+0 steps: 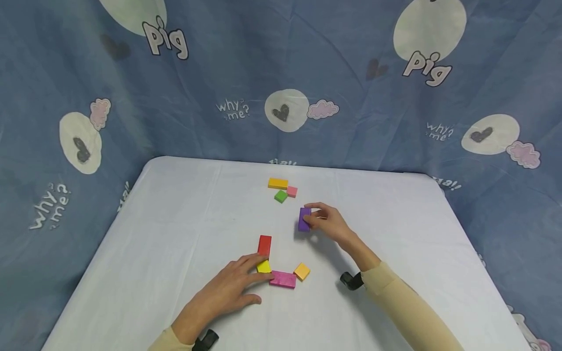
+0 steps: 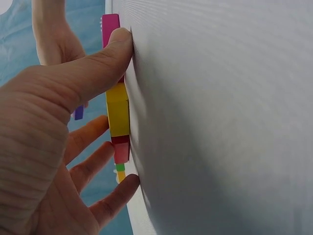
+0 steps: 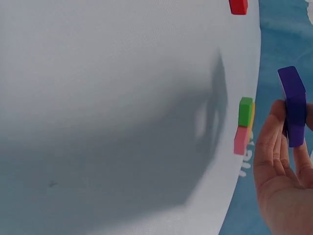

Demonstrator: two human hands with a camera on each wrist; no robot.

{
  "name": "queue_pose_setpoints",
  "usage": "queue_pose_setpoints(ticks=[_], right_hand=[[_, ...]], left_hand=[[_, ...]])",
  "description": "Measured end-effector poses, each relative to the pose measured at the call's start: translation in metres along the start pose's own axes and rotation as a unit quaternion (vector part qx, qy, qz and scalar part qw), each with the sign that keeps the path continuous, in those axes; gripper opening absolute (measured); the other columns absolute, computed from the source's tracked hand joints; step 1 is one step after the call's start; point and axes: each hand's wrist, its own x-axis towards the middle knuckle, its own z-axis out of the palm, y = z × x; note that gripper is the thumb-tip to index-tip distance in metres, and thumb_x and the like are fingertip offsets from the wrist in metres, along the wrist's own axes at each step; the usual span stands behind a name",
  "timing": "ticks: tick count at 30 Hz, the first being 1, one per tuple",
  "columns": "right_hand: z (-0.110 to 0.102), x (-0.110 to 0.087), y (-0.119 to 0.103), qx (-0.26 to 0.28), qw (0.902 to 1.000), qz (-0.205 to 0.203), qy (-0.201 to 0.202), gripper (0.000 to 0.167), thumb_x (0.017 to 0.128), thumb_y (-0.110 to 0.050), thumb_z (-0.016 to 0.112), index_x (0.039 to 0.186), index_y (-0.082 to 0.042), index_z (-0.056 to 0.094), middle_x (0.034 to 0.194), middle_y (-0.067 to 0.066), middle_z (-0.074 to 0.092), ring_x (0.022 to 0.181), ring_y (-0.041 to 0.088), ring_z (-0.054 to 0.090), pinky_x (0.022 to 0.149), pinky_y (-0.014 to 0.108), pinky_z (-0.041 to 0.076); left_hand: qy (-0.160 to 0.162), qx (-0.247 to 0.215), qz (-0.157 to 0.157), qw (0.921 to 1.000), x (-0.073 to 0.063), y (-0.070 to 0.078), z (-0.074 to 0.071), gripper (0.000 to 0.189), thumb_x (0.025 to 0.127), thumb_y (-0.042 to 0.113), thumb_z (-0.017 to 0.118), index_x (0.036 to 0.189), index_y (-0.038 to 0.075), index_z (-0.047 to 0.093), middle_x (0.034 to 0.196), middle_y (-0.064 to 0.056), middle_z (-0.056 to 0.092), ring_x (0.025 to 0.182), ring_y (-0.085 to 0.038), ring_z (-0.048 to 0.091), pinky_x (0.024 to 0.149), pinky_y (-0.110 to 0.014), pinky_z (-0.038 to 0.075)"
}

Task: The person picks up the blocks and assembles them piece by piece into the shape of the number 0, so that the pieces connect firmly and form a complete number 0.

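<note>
Above the white table, my right hand (image 1: 330, 225) pinches a purple rectangular block (image 1: 303, 225) between thumb and fingers. The right wrist view shows this purple block (image 3: 294, 107) held clear of the surface. My left hand (image 1: 230, 287) lies over the near blocks with its fingers spread and fairly straight. Its fingertips are at a red block (image 1: 265, 243), a yellow block (image 1: 263, 267) and a magenta block (image 1: 284, 280), which form a corner shape. An orange cube (image 1: 302, 271) sits at the magenta block's right end. Part of the yellow block is hidden by the fingers.
Farther back, an orange-yellow rectangular block (image 1: 278, 183), a pink cube (image 1: 291, 192) and a green block (image 1: 281, 196) lie clustered. A white cloth covers the table (image 1: 184, 204). Blue patterned fabric (image 1: 246, 131) hangs behind and at both sides.
</note>
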Motion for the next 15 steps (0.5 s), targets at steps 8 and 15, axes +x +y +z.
queue_pose_setpoints(ticks=[8,15], right_hand=[[-0.002,-0.013,0.002,-0.018,0.9997,-0.005,-0.013,0.041,0.093,-0.025,0.069,0.131,-0.016,0.060,0.107,0.011,0.063,0.089,0.020,0.064,0.087,0.040,0.049],[0.000,-0.022,0.003,-0.041,0.9988,-0.011,-0.023,0.038,0.091,-0.024,0.071,0.127,-0.018,0.063,0.106,0.008,0.063,0.093,0.021,0.060,0.077,0.032,0.047]], left_hand=[[0.011,0.002,0.005,0.9999,-0.001,0.000,0.000,0.056,0.080,0.039,0.080,0.132,0.032,0.063,0.152,-0.005,0.038,0.134,-0.026,0.037,0.100,-0.047,0.041],[0.030,0.001,0.018,0.9994,-0.001,0.001,0.001,0.055,0.078,0.037,0.082,0.130,0.030,0.065,0.150,-0.007,0.039,0.133,-0.027,0.039,0.097,-0.047,0.043]])
